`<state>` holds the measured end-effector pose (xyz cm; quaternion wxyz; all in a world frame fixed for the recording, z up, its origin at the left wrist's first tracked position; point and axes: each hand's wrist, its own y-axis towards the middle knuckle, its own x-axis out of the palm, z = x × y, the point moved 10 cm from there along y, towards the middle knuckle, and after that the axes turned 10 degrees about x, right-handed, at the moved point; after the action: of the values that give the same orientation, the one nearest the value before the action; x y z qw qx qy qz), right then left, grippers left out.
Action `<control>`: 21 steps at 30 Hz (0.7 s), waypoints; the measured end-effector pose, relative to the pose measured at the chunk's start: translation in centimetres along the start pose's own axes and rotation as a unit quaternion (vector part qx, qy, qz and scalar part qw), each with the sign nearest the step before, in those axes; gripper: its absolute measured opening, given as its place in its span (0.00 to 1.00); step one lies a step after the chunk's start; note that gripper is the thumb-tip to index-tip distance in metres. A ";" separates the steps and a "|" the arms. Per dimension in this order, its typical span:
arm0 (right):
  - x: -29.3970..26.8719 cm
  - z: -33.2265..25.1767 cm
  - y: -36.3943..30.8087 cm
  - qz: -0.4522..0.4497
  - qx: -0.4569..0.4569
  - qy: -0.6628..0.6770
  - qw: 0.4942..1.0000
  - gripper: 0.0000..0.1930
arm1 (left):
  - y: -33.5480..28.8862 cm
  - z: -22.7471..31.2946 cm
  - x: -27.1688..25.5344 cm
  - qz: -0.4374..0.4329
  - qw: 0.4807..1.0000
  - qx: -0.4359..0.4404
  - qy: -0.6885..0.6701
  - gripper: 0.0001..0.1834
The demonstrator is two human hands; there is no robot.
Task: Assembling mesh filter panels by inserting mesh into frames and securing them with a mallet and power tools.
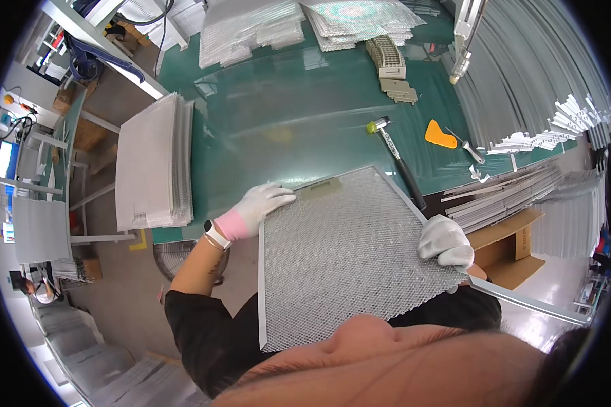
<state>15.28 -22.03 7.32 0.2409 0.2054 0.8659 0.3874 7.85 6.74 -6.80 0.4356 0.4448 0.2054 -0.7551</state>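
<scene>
A grey metal mesh filter panel (349, 254) leans from the green table's front edge toward my lap. Thin metal frame strips edge its left, top and right sides, and a small label plate shows near its top. My left hand (268, 203), in a white glove with a pink cuff, grips the upper left corner. Closed at the right edge is my gloved right hand (447, 242), its fingers curled on the frame. Past that hand a metal frame strip (523, 296) sticks out to the lower right, away from the mesh. The panel's lower edge is partly hidden.
On the green table (265, 129) lie a mallet (400, 163), an orange scraper (440, 134) and a screwdriver (470, 148). Mesh sheets (251, 30) are stacked behind, panels (153, 163) at left, long strips (529, 68) at right. A cardboard box (509, 247) stands below right.
</scene>
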 end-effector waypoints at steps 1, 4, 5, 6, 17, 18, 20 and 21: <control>0.1 0.0 0.1 -0.007 0.001 -0.005 1.000 0.17 | -0.1 -0.2 -0.2 -0.002 1.000 0.003 0.000 0.30; -0.2 -0.3 0.4 0.060 -0.014 0.021 0.998 0.23 | -1.2 -1.9 -1.0 -0.014 1.000 -0.021 -0.017 0.25; -0.5 -0.3 0.3 0.060 -0.014 0.019 0.998 0.23 | -1.4 -2.7 -1.3 -0.040 0.999 -0.025 -0.019 0.24; -0.4 -0.1 0.2 0.029 0.005 0.016 0.999 0.25 | -1.4 -3.4 -1.5 -0.065 0.997 -0.029 -0.020 0.23; 0.1 -0.1 1.6 0.067 0.052 -0.004 0.996 0.11 | 13.2 -1.4 4.3 -0.125 0.965 0.043 -0.226 0.32; 0.1 0.0 1.5 0.077 0.051 -0.001 0.996 0.10 | 13.1 -1.6 4.5 -0.127 0.965 0.045 -0.224 0.32; -0.2 -0.1 1.5 0.089 0.049 -0.004 0.995 0.10 | 13.5 -2.2 3.9 -0.081 0.978 0.024 -0.188 0.27; -0.2 -0.1 1.6 0.089 0.050 -0.002 0.995 0.10 | 13.2 -2.2 3.8 -0.081 0.979 0.027 -0.187 0.27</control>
<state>15.68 -21.22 8.64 0.1969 0.2944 0.8617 0.3633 19.23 -0.60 -10.14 0.3912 0.2893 0.1353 -0.8631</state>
